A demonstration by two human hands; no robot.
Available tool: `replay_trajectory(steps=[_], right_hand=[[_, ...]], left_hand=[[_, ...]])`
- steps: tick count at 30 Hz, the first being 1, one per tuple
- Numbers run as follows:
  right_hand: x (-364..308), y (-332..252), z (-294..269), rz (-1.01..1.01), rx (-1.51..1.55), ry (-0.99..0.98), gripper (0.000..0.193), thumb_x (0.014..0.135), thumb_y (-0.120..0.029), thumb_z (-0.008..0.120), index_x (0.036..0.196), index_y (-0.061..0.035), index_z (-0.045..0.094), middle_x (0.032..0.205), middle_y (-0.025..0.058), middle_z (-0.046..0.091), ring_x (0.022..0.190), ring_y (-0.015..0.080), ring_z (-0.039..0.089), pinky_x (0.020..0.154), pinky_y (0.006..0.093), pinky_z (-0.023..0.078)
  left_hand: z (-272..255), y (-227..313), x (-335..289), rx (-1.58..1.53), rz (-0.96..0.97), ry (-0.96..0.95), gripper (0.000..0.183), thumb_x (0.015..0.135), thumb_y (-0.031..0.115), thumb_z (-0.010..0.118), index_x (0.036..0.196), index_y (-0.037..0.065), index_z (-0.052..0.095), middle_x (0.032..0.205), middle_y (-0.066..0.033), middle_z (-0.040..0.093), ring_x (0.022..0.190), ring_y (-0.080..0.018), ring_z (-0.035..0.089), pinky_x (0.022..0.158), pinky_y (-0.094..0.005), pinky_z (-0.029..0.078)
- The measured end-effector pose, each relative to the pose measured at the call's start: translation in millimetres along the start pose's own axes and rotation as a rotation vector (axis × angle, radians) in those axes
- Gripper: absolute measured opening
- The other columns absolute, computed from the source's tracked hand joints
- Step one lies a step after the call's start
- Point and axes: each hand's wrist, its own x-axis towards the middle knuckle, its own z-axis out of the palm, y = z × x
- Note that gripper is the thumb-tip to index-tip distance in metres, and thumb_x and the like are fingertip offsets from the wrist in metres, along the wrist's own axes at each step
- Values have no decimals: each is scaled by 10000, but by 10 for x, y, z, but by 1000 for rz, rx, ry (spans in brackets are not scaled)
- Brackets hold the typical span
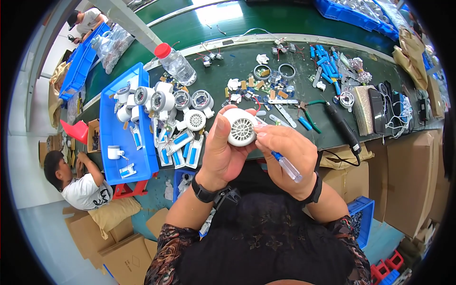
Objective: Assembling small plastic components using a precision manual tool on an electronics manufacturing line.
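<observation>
My left hand (218, 159) is closed round a white fan head (242, 131), its round slotted grille facing up. A screwdriver (288, 168) with a clear and blue handle lies in the curled fingers of my right hand (293, 153). Those fingertips meet the right edge of the fan head; the screwdriver's tip is hidden. Left of my hands, white fan heads (195, 120) with grey rims sit in a pile. Below them are white handle shells (194, 151) with blue battery cells inside.
A blue bin (153, 164) stands at the left, beside a red-lidded jar (178, 66). Small parts, grey rings (286, 71) and green-handled pliers (308, 116) lie on the bench. Blue cells (327, 66) and a black electric screwdriver (343, 127) are at the right. Another person (83, 187) sits at left.
</observation>
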Motion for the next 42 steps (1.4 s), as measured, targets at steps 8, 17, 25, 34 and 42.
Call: replay_trajectory(steps=[8, 17, 25, 34, 42], right_hand=[[-9, 47, 36, -127, -136, -2, 244, 803, 60, 778, 1009, -16, 673, 997, 175, 740, 896, 311, 748, 783, 375, 607], [2, 38, 30, -34, -20, 35, 210, 827, 69, 752, 1008, 2, 670, 966, 162, 751, 884, 304, 746, 771, 365, 597], [16, 14, -9, 107, 50, 44, 106, 871, 25, 735, 962, 14, 681, 950, 152, 758, 862, 287, 739, 806, 371, 583], [-14, 67, 9, 166, 111, 42, 97, 885, 4, 730, 967, 16, 680, 975, 159, 757, 864, 289, 737, 826, 374, 573], [-77, 14, -43, -72, 5, 90, 173, 874, 2, 737, 1025, -14, 654, 1002, 150, 745, 882, 287, 739, 784, 388, 581]], left_hand=[[6, -6, 6, -55, 16, 18, 601, 921, 541, 685, 1338, 163, 473, 1359, -158, 579, 1174, -291, 634, 957, -466, 561], [32, -21, -17, 38, 10, 12, 588, 930, 619, 622, 1346, 217, 516, 1368, -131, 589, 1195, -298, 619, 959, -467, 557], [41, -23, -12, 62, 10, 5, 549, 951, 572, 634, 1348, 212, 513, 1373, -135, 588, 1198, -299, 622, 972, -466, 550], [7, -16, 9, 81, 1, 18, 572, 944, 585, 637, 1350, 201, 515, 1372, -135, 587, 1204, -297, 621, 992, -483, 538], [79, -4, 16, 102, 37, -24, 769, 842, 556, 780, 1365, 137, 403, 1359, -179, 565, 1188, -305, 619, 935, -502, 574]])
